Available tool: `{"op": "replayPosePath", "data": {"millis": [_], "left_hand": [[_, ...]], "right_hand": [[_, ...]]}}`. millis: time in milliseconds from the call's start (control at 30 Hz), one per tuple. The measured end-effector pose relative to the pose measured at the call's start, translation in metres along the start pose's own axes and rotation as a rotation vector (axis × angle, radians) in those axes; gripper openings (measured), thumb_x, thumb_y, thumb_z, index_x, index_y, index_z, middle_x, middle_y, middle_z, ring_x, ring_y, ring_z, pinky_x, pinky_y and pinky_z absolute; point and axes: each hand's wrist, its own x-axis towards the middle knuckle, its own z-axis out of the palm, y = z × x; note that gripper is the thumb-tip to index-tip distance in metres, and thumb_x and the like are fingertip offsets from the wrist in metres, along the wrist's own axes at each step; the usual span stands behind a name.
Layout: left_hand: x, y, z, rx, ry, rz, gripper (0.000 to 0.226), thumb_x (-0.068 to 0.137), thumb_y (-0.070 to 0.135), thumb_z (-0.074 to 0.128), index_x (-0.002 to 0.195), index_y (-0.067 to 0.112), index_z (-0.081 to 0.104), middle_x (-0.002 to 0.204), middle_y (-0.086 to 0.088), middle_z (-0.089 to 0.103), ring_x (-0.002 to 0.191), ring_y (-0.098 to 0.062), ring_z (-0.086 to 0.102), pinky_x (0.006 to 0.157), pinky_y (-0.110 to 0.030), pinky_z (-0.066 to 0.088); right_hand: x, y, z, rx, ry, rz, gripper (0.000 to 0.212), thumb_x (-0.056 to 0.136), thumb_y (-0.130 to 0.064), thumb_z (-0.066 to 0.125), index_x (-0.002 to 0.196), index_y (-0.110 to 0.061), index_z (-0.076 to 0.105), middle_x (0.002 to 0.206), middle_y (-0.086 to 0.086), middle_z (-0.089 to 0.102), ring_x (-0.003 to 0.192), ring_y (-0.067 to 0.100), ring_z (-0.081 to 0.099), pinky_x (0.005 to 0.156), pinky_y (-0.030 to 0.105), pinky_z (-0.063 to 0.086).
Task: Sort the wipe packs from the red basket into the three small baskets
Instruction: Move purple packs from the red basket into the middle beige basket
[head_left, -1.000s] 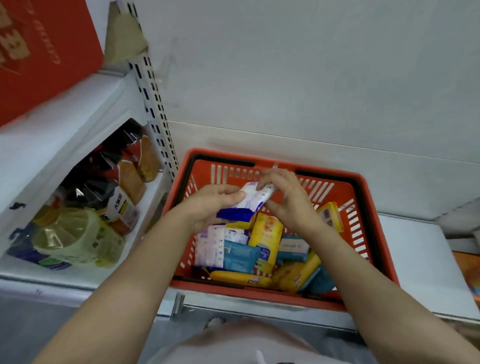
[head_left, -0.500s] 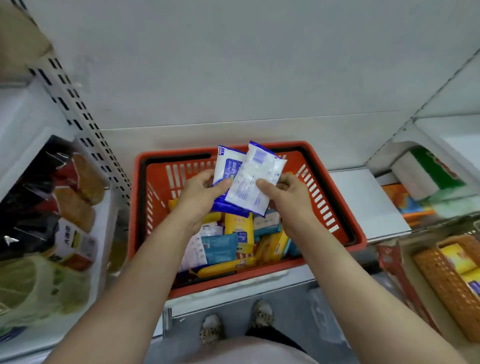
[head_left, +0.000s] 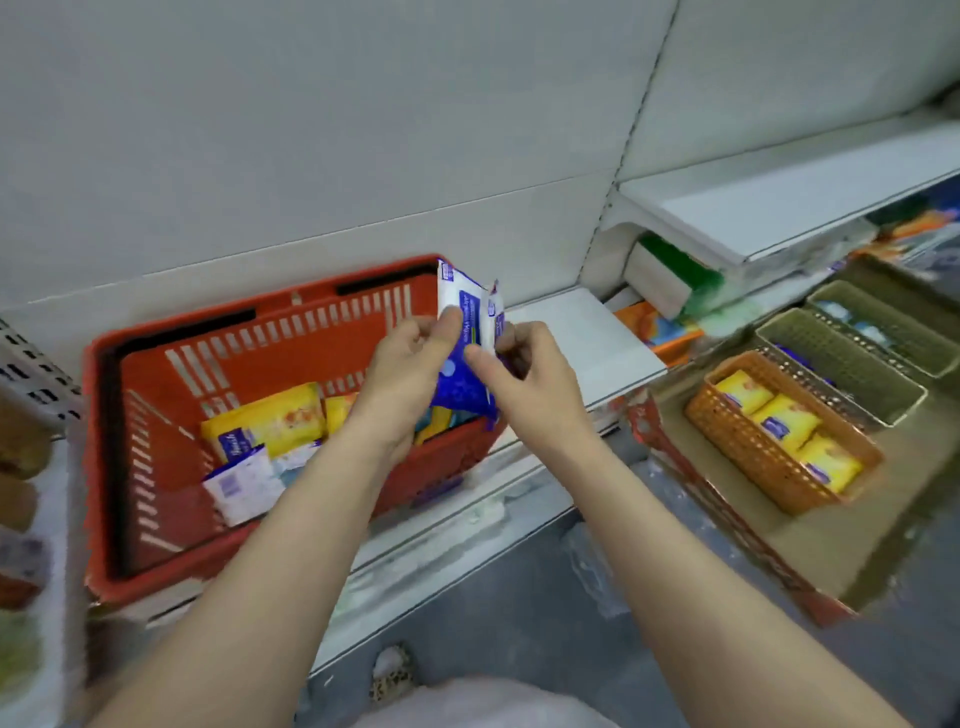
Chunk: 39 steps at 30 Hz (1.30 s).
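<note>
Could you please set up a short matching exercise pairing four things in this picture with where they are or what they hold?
Things:
1. red basket
2. orange basket
3. blue and white packs
4. green box

Places or states:
A. held up by both hands
B. on the shelf at the left, with mixed packs inside
C. under the upper shelf at the right
D. low on the right, holding yellow packs

Pairs: 1-B, 2-D, 3-A, 4-C
</note>
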Motion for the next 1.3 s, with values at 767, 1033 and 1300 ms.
{"op": "replayPosePath", "data": {"millis": [767, 1033, 1300], "left_hand": [[-0.161, -0.15, 0.397, -0.001, -0.298, -0.265, 0.02, 0.089, 0.015, 0.07, 0.108, 0.01, 0.066, 0.1, -0.01, 0.076, 0.079, -0.021, 0.074, 0.066, -0.035, 0.059], [-0.103, -0.193, 0.516, -0.155, -0.344, -0.463, 0.018, 0.085, -0.003, 0.068, 0.099, 0.009, 0.067, 0.089, -0.005, 0.077, 0.072, -0.015, 0.074, 0.055, -0.027, 0.058], [-0.001, -0.198, 0.584, -0.013, -0.322, -0.457, 0.024, 0.082, 0.022, 0.078, 0.102, 0.02, 0.064, 0.098, -0.005, 0.077, 0.079, -0.012, 0.074, 0.062, -0.026, 0.058]], "right_hand": [[-0.192, 0.17, -0.456, 0.672, 0.521, 0.441, 0.026, 0.085, -0.025, 0.075, 0.104, -0.012, 0.064, 0.096, 0.009, 0.077, 0.079, 0.02, 0.075, 0.064, 0.033, 0.061], [-0.12, 0.219, -0.52, 0.641, 0.502, 0.542, 0.033, 0.087, -0.024, 0.074, 0.114, -0.009, 0.062, 0.101, 0.012, 0.076, 0.087, 0.026, 0.074, 0.074, 0.038, 0.06], [-0.004, 0.24, -0.602, 0.461, 0.397, 0.621, 0.027, 0.09, -0.018, 0.071, 0.112, -0.006, 0.06, 0.099, 0.012, 0.076, 0.079, 0.024, 0.074, 0.06, 0.031, 0.06]]}}
